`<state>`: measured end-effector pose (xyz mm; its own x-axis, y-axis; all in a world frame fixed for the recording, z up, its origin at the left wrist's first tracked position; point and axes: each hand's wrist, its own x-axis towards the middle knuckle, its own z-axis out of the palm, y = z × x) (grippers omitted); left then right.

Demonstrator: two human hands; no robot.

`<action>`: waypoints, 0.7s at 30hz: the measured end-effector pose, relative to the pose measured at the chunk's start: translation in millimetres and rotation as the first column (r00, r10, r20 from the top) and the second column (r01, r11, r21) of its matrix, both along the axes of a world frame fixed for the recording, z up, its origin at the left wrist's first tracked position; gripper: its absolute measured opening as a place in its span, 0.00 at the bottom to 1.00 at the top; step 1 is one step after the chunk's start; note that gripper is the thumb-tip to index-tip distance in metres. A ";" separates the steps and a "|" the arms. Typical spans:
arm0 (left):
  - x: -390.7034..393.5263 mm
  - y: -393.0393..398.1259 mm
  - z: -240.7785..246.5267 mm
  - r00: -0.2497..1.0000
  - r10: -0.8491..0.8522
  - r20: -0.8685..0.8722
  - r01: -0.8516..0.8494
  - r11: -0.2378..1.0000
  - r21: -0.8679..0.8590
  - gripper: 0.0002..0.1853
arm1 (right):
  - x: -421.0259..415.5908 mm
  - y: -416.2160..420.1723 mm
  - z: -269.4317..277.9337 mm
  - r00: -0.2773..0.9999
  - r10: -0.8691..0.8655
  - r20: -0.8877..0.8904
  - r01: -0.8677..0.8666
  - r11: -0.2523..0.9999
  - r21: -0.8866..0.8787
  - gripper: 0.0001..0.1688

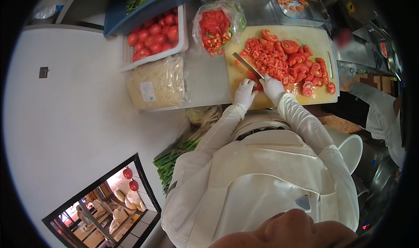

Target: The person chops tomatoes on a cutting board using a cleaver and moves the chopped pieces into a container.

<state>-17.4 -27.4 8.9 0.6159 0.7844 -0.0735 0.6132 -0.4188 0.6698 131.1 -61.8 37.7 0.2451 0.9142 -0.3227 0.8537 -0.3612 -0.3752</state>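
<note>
My right hand (272, 87), in a white glove, grips the handle of a kitchen knife (247, 65); its blade points up and left over the pale cutting board (235, 74). Beside it my left hand (246, 90), also gloved, holds a piece of tomato (257, 84) on the board, partly hidden by the fingers and blade. Diced tomato (266, 60) lies heaped beyond the knife. To its right are tomato halves and larger cut pieces (301, 64). Past the board's left edge stands a clear plastic bag (214, 28) with cut tomato and some green pieces.
A white basket (183, 35) of whole tomatoes stands at the left, partly under a blue tub (154, 9) with greens. Nearer lies a filled plastic package (157, 84). A glass dish (304, 17) sits behind the board. Green onions (167, 163) are low at left; another person (376, 114) stands at right.
</note>
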 end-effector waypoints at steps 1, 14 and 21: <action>-2.0 0.2 -2.1 0.999 0.001 0.036 -0.003 0.999 0.036 0.15 | 4.2 -2.6 2.6 1.000 -0.006 -0.015 0.006 0.999 0.039 0.17; -2.6 -10.4 -12.9 0.999 -0.023 0.046 0.021 0.999 0.047 0.12 | -7.7 -40.8 -15.8 0.996 0.041 0.084 -0.035 0.997 -0.064 0.18; -9.1 -8.7 -16.4 0.986 0.015 0.165 -0.032 0.994 0.104 0.12 | 16.8 -30.2 16.4 0.998 -0.005 -0.066 0.008 0.999 0.047 0.17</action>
<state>-26.5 -36.1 -7.5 0.5941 0.7967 0.1109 0.5097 -0.4796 0.7143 147.9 -91.9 54.1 0.2310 0.9271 -0.2951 0.8241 -0.3477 -0.4473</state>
